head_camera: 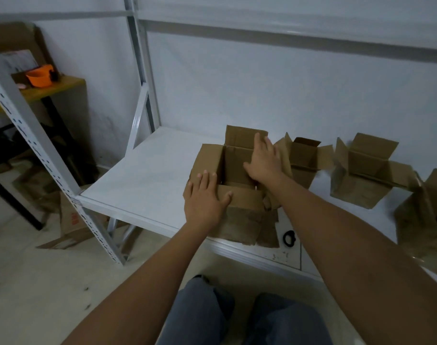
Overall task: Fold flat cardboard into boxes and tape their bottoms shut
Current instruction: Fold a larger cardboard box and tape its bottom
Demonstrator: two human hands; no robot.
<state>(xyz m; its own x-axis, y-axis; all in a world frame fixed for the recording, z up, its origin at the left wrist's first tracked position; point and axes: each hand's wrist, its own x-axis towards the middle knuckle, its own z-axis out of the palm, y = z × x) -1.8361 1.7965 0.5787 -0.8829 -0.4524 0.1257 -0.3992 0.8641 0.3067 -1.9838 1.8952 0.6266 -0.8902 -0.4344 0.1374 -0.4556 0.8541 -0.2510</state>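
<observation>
Steadying box: left hand and right hand flat, fingers straight. Light, floppy flaps; likely best held by walls.

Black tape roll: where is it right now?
Head view: the tape roll lies on the white shelf near its front edge, just right of the box under both hands, beside the right forearm.

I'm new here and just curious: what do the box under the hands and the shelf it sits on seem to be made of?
The box looks like plain brown cardboard: matte, creased at the flaps, with raw-cut edges. The shelf seems to be painted metal, pale grey-white with a faint sheen; its perforated upright suggests steel racking, though that cannot be confirmed.
</observation>
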